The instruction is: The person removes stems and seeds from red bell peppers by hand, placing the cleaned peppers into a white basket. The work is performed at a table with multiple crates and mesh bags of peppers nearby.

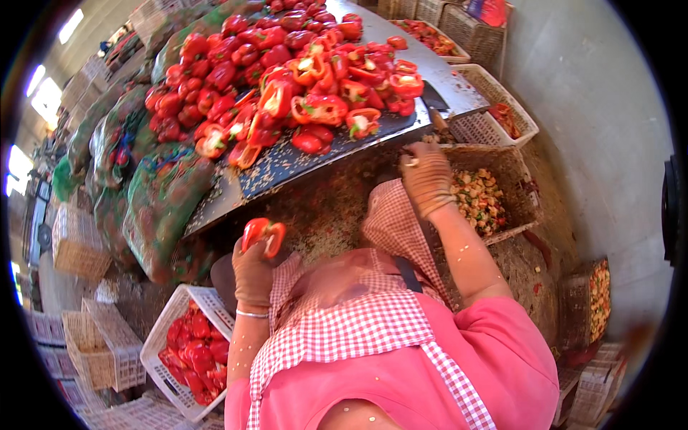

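My left hand (253, 274), in a brown glove, grips a cut red bell pepper (263, 235) in front of my checked apron (349, 322). Beside the crate of pepper cores (477, 201), my right hand (428, 177) has its gloved fingers curled. A small pale ring-shaped thing (411, 161) shows at those fingers; whether it is held or worn is unclear. Ahead, a large heap of red bell peppers (236, 59) covers much of the metal table, with cut halves (322, 109) nearest me. Pale seeds lie scattered over the blue board (285, 164) at its front edge.
A white plastic crate (185, 298) of red pepper pieces stands at my lower left. Green mesh sacks (166, 209) lean along the table's left side. A wooden handle (438, 121) projects at the table's right corner. More crates (497, 102) stand by the grey wall (580, 107).
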`<state>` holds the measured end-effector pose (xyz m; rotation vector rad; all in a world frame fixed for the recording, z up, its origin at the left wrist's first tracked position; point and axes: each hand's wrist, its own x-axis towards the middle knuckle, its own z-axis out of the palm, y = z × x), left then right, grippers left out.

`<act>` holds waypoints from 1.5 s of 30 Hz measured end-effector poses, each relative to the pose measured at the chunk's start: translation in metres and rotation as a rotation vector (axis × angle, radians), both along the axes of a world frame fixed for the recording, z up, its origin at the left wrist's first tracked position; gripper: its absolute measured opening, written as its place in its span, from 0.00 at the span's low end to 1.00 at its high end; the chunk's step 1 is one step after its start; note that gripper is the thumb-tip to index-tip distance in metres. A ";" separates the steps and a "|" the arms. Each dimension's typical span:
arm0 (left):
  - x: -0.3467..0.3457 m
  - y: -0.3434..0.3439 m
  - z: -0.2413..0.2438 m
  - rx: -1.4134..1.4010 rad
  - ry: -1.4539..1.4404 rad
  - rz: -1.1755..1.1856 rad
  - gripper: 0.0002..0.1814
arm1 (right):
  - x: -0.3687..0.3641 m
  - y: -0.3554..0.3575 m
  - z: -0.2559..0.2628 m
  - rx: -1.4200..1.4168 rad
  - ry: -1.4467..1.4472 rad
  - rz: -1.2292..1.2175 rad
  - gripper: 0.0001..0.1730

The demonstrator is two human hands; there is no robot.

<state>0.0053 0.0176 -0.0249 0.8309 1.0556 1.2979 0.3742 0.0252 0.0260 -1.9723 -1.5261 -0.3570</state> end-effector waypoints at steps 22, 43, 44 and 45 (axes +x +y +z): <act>0.111 0.069 0.050 -0.137 0.098 -0.261 0.20 | -0.004 0.048 -0.027 0.037 0.262 0.388 0.16; -0.019 0.115 0.029 0.236 0.699 0.301 0.20 | -0.128 0.318 0.096 0.065 -0.407 0.532 0.18; -0.021 0.121 0.043 0.338 0.749 0.315 0.24 | -0.142 0.298 0.113 0.082 -0.514 0.570 0.19; -0.019 0.125 0.060 0.441 0.793 0.312 0.29 | -0.158 0.276 0.123 0.094 -0.628 0.591 0.20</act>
